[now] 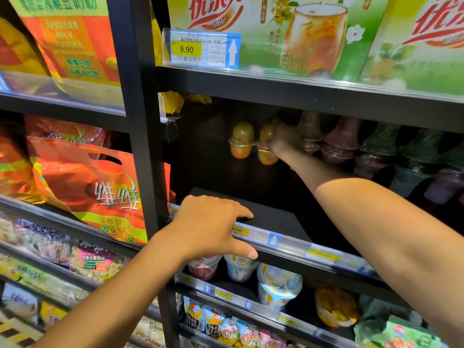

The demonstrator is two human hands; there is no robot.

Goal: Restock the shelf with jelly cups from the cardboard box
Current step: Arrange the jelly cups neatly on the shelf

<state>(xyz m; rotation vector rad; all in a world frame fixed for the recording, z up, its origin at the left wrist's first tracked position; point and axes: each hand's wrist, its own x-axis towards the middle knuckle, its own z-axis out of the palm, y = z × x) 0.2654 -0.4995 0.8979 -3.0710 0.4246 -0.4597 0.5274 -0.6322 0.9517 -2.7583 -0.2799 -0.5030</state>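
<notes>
Far left, orange soy milk powder bags (pixel 100 187) fill the neighbouring bay, cut off by the black upright (pixel 143 146). Just right of it the left hand (pixel 211 227) rests on the front edge of the shelf (pixel 276 217). Its fingers lie spread and relaxed on top and its thumb sits under the price rail (pixel 288 243); it holds no cup.

Behind it the shelf floor is bare and dark right to the back, where a first orange jelly cup (pixel 242 139) stands. Touching its right side is a second orange jelly cup (pixel 266 136), and the right hand (pixel 286 141), reaching deep in, looks to be wrapped round it, though the light there is dim. The two hands are well apart.

Both orange cups stand upright with the long axis vertical, the domed end up and the flanged rim near the middle. An orange round sits below each rim, but I cannot tell whether it is another cup turned mouth to mouth. To the right run files of purple cups (pixel 339 144) and then green cups (pixel 379 146), which reach much nearer the front.

My reading is that the orange lane has barely begun: two places are filled at the back and the whole run forward is still to stock. The cardboard box is out of view
</notes>
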